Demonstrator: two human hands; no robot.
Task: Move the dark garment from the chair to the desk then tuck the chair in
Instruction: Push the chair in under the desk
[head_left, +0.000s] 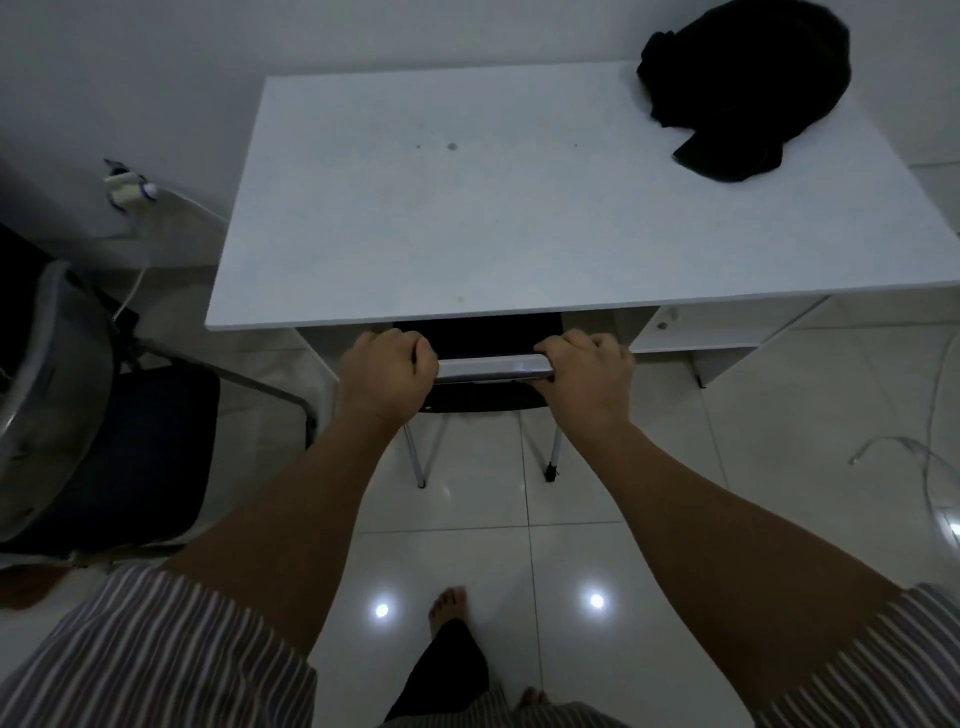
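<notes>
Both fists clamped on chair backrest (491, 367): left hand (387, 376), right hand (589, 379). Backrest long axis runs 9–3, seat under desk (415, 234). Dark garment (748, 83) heaped at desk's 1 o'clock corner.

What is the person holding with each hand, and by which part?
Both hands hold the chair by the top rail of its backrest: the left hand closes its grip near the rail's left end, the right hand near its right end.

Short striped sleeves (156, 649), bare forearms and feet (448, 603), dark trousers (447, 670).
</notes>
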